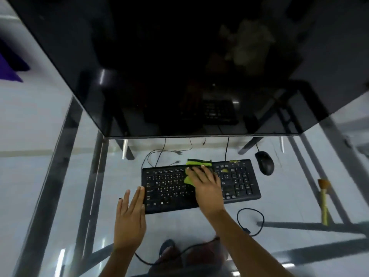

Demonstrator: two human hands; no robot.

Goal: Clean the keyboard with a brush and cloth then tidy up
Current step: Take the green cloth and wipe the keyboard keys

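Nearest the camera, the person's two bare forearms reach over the near edge of the glass-topped table [60, 176]. The left hand [130, 218] lies flat with straight fingers, their tips touching the left end of the black rectangular keyboard [237, 182]. The right hand [205, 186] presses with spread, straight fingers on the green-and-black cloth [197, 163] at the keyboard's middle, towards its far edge. The wooden-handled brush [324, 200] lies by the table's right edge, well apart from the keyboard.

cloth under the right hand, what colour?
Bright green with black stripes; the cloth shows best in the head view, pressed on the keyboard.
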